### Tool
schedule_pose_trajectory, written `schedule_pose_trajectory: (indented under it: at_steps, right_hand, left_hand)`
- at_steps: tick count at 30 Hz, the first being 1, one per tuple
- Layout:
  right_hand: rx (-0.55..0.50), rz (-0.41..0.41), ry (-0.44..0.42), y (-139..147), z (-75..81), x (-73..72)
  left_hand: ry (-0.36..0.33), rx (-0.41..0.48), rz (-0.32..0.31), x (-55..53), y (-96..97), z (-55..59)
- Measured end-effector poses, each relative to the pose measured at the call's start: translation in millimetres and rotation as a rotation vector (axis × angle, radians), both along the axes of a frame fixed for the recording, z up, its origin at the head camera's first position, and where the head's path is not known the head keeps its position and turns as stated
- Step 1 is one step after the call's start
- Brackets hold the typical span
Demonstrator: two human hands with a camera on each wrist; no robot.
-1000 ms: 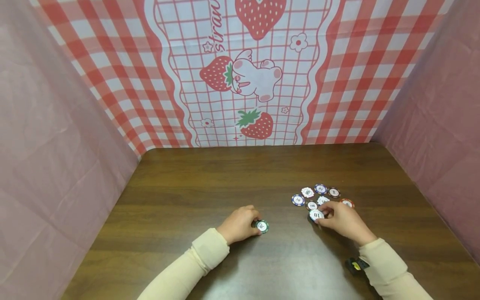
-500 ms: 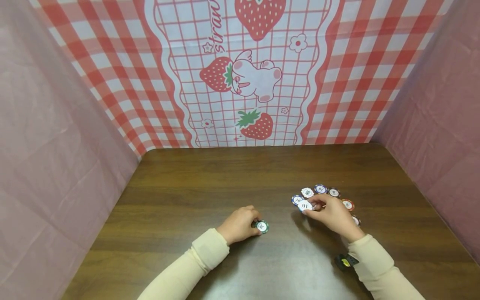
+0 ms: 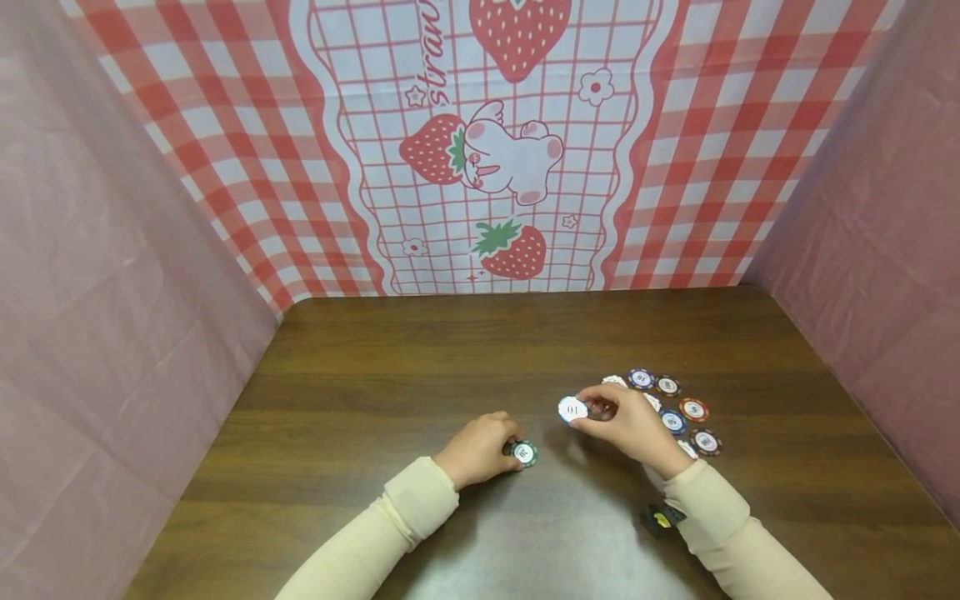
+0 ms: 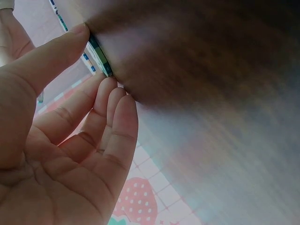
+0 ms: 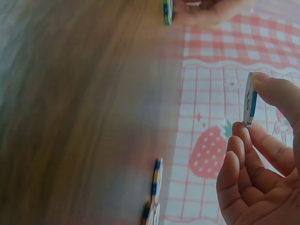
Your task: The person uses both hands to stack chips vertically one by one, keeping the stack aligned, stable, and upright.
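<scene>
On the wooden table (image 3: 360, 400), my left hand (image 3: 474, 450) pinches a green-edged poker chip (image 3: 524, 453) that lies flat. Its thumb and fingertips meet the rim on opposite sides, and the chip's edge (image 4: 100, 56) shows between them in the left wrist view. My right hand (image 3: 628, 427) holds a white poker chip (image 3: 572, 409) marked 10 between thumb and fingers, to the right of the green one. In the right wrist view this chip (image 5: 250, 101) has a blue band on its rim and is raised off the tabletop.
Several poker chips lie spread right of and behind my right hand, among them a blue chip (image 3: 641, 379), a brown chip (image 3: 668, 385) and a red chip (image 3: 693, 409). Some are partly covered by the hand. A strawberry-print cloth (image 3: 517, 150) hangs behind; pink curtains (image 3: 892, 250) flank the table.
My right hand has moved left, carrying the white chip from the group of chips toward the green one. The left hand and its chip have stayed put.
</scene>
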State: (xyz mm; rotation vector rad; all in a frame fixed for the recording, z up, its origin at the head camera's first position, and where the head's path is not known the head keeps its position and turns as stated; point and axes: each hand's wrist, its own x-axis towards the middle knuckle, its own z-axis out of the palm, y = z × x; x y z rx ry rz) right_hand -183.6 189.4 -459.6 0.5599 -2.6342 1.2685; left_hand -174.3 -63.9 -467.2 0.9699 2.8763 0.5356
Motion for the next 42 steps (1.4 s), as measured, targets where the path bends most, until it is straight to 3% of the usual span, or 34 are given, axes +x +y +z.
schedule_pose_trajectory:
  at_steps: [14, 19, 26, 42]
  right_hand:
    - [0.026, 0.206, -0.046, -31.0, -4.9, -1.2]
    - [0.105, 0.260, -0.062, -36.7, -8.5, -0.7]
    - [0.215, 0.293, -0.033, -44.0, -8.0, 0.4]
    - [0.325, 0.298, -0.023, -53.9, -8.3, 0.6]
  left_hand:
    - [-0.013, 0.010, 0.000, 0.6, 0.2, 2.0]
    - [-0.006, 0.002, 0.005, 0.0, 0.7, 1.3]
    - [-0.012, -0.001, 0.012, 0.5, 0.4, 1.4]
    - [-0.009, -0.003, 0.015, 1.1, 0.8, 2.4]
